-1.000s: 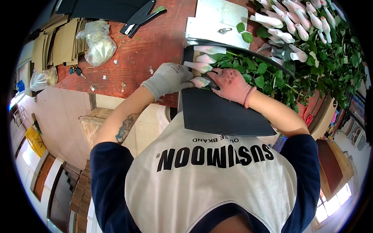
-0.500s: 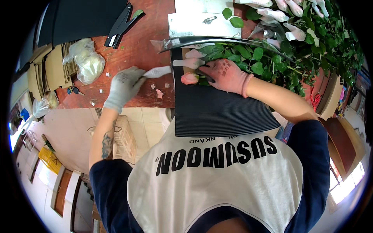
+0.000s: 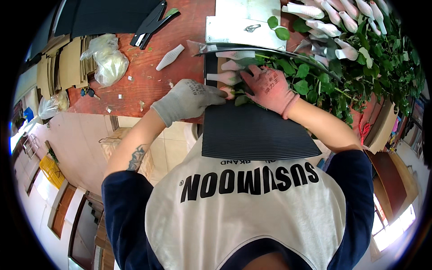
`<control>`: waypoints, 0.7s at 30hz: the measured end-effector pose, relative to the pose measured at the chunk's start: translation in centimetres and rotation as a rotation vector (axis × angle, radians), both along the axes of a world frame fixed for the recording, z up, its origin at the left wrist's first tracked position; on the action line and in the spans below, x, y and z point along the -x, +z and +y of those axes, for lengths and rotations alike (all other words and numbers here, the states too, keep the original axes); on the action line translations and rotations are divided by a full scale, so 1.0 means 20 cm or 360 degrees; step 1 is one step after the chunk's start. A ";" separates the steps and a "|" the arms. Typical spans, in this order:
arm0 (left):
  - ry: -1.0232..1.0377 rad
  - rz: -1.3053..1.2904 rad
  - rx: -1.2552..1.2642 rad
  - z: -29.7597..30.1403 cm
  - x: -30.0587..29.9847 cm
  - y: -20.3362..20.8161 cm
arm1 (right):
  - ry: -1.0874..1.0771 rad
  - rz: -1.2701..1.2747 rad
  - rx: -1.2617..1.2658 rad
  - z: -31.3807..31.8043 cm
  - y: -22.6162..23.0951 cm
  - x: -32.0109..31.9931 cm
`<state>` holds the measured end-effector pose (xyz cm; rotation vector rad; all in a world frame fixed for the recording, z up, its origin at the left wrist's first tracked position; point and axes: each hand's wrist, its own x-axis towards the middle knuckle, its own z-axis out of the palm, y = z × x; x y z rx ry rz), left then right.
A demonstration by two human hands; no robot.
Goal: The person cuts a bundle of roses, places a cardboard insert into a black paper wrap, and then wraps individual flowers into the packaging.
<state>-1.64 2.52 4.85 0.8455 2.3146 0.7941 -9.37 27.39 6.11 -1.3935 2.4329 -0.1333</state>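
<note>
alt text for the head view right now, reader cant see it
A grey-gloved left hand has its fingertips at a pink rose beside a black ridged sheet, with the pink-gloved right hand near green leaves. Net-covered flower heads lie just beyond; a loose white net sleeve lies on the red table to the left.

One bare pink rose head (image 3: 229, 92) sits at the left fingers (image 3: 218, 95), and three roses in white net sleeves (image 3: 223, 78) lie just beyond it, beside the right fingers (image 3: 248, 82). Farther out from the left fingers, the bench (image 3: 148, 85) carries one loose net sleeve (image 3: 170, 57), one black stapler (image 3: 152, 23) and one clear plastic bag (image 3: 108, 63); ahead of the right fingers are one small metal fitting (image 3: 252, 28) and two green leaves (image 3: 282, 33). Well to the right of the right fingers, more than ten sleeved roses (image 3: 349, 22) overlap too closely for an exact count.
</note>
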 end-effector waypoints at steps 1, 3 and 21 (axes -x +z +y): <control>-0.0017 0.0012 0.0025 0.00 0.01 0.02 | 0.0045 0.0023 0.0012 0.01 -0.03 0.00; -0.0045 -0.0016 0.0030 0.00 0.03 -0.01 | 0.0128 0.0036 0.0010 0.00 -0.05 0.00; 0.0640 0.0459 0.0149 -0.22 -0.05 -0.12 | 0.0058 -0.0092 0.0104 0.01 -0.16 0.01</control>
